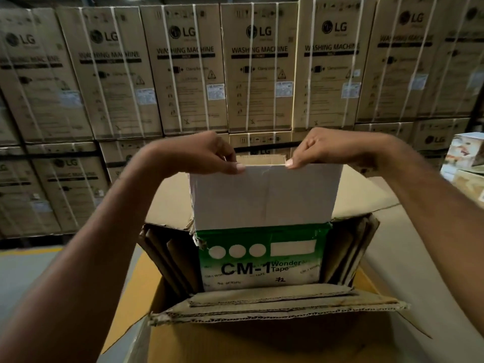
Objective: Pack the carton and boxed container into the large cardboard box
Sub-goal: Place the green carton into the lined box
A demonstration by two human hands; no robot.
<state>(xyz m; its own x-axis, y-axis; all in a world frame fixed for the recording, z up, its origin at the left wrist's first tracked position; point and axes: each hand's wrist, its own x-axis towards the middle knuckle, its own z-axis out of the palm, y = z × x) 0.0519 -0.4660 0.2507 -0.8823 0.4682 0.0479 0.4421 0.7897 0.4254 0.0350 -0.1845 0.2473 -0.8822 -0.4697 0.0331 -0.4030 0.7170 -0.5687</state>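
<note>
A white and green carton (pixel 262 260) printed "CM-1 Wonder Tape" stands upright inside the large cardboard box (pixel 275 307), with its lower part below the rim. Its near white flap (pixel 264 195) stands straight up. My left hand (pixel 207 153) pinches the flap's top edge near the left corner. My right hand (pixel 324 148) pinches the same edge further right. Folded brown cardboard sheets (pixel 170 255) are wedged on both sides of the carton. I see no other boxed container.
A wall of stacked, strapped washing machine boxes (pixel 259 66) fills the background. A few printed boxes (pixel 466 163) sit at the right edge. The large box's flaps spread outward over a grey floor with a yellow line (pixel 28 251).
</note>
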